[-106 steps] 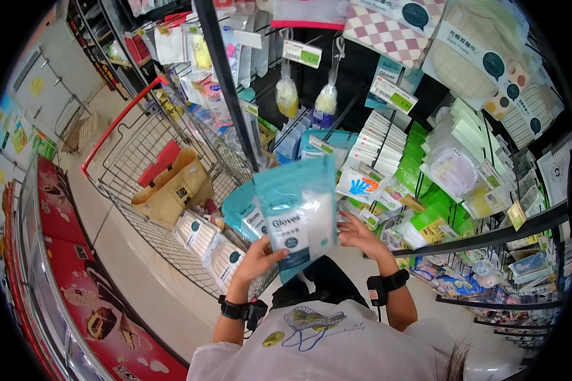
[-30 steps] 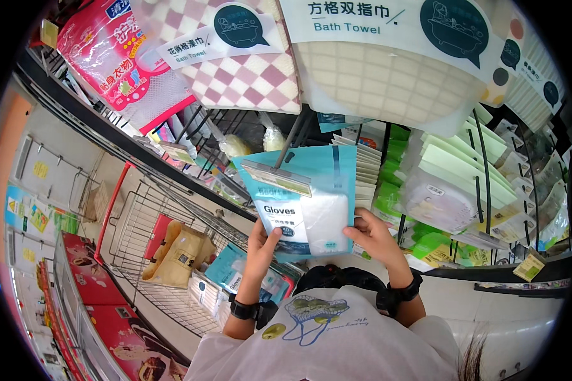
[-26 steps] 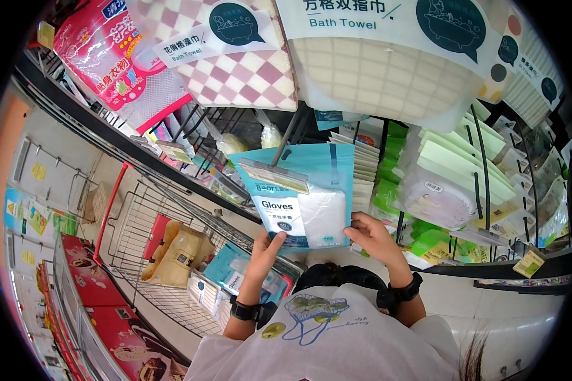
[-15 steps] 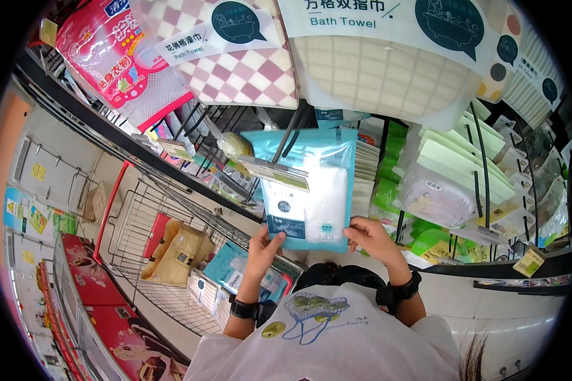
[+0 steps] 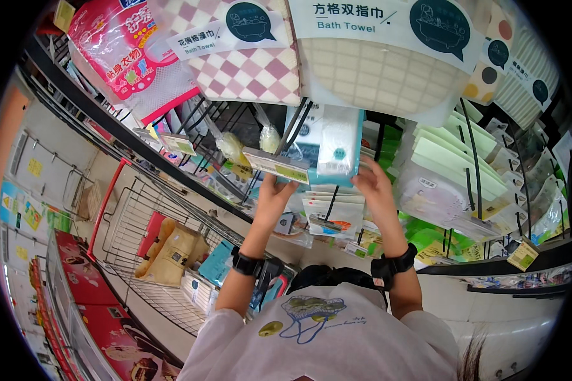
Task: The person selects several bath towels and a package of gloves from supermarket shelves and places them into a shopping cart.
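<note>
We had the teal pouch up at the rack, just under the lower edge of the beige grid towel pack. Our right hand's thumb and fingers were pinched on the pouch's lower right corner. Our left hand was at its lower left corner, thumb and index parted; couldn't tell if they touched it, price holder overlapped there. Cart sat left of the rack's front edge, paper bag inside.
</note>
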{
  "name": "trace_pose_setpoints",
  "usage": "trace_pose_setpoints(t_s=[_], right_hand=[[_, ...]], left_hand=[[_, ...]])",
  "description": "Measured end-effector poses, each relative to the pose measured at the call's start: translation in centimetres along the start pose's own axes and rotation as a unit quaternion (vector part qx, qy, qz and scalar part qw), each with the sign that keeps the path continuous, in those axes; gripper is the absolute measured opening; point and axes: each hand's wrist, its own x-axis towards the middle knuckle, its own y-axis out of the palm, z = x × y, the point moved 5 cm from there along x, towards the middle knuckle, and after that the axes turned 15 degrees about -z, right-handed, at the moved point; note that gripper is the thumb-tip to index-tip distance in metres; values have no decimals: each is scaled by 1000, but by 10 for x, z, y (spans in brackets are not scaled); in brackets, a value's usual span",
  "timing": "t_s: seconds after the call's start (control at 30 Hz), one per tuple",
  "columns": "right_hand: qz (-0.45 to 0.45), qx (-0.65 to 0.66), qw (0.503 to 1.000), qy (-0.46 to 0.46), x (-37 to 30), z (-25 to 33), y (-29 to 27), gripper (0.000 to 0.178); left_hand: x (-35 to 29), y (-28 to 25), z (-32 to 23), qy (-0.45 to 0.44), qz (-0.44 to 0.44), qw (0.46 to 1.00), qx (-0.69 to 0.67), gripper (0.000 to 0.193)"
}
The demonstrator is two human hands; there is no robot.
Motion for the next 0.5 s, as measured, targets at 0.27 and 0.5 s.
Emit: trace_pose_setpoints(t_s=[0.27, 0.5], right_hand=[[-14, -62, 998, -22, 19, -4, 9, 49], [217, -70, 973, 44, -39, -16, 48, 31]], left_hand=[[27, 23, 6, -13, 37, 992, 116, 76], [-32, -55, 28, -54, -39, 993, 100, 44]])
